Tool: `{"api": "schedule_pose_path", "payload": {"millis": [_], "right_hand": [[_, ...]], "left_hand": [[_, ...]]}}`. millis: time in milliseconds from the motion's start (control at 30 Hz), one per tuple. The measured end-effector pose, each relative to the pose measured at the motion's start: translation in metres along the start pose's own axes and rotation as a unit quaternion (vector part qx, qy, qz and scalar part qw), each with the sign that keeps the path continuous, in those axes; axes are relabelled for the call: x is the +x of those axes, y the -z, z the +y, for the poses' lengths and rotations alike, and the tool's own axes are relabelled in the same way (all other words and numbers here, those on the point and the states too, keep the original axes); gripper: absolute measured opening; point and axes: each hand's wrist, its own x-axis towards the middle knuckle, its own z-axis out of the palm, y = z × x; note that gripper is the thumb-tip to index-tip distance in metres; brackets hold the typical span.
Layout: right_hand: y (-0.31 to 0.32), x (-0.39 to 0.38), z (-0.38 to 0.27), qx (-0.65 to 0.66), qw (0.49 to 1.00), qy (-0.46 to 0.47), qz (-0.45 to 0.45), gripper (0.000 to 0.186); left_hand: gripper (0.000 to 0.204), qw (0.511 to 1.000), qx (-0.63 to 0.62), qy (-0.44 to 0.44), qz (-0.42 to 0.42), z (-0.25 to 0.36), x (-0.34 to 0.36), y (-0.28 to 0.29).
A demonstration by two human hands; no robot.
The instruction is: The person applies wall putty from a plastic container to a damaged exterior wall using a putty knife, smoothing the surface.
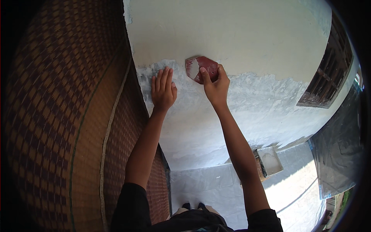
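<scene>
In front of me is a wall (239, 38), smooth and cream above, rough, patchy white-grey below. My right hand (217, 87) grips a dark red flat scraper (208, 69) with angled corners, thumb on its face and the other fingers mostly hidden behind. A whitish smear covers the scraper's left part. It lies against or very close to the wall, near the border of the two coats. To its left, my left hand (164, 91) rests flat on the wall with its fingers stretched out, beside a grey mottled patch, holding nothing.
A woven brown panel (42, 116) rises close along the left. A dark barred window (324, 77) sits in the wall at right. Grey sheeting (201, 181) covers the floor; a shallow pale tray (270, 160) lies there by the wall. Dark plastic sheeting (338, 143) hangs at far right.
</scene>
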Motion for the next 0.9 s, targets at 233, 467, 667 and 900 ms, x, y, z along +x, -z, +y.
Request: {"api": "schedule_pose_path", "payload": {"millis": [233,467,667,900], "right_hand": [[0.016,0.009,0.013,-0.037,0.997,0.026,0.067,0.026],[0.048,0.015,0.022,-0.026,0.989,-0.028,0.144,0.026],[0.019,0.001,-0.001,-0.004,0.998,0.000,0.066,0.025],[0.015,0.012,0.004,-0.061,0.994,0.021,0.086,0.026]], "left_hand": [[0.047,1.000,0.002,-0.009,-0.005,0.000,0.000,-0.002],[0.046,1.000,0.009,0.004,0.003,0.000,0.000,-0.004],[0.046,1.000,0.004,0.003,0.009,0.004,0.000,-0.004],[0.047,1.000,0.002,-0.006,-0.003,0.000,0.000,-0.004]]}}
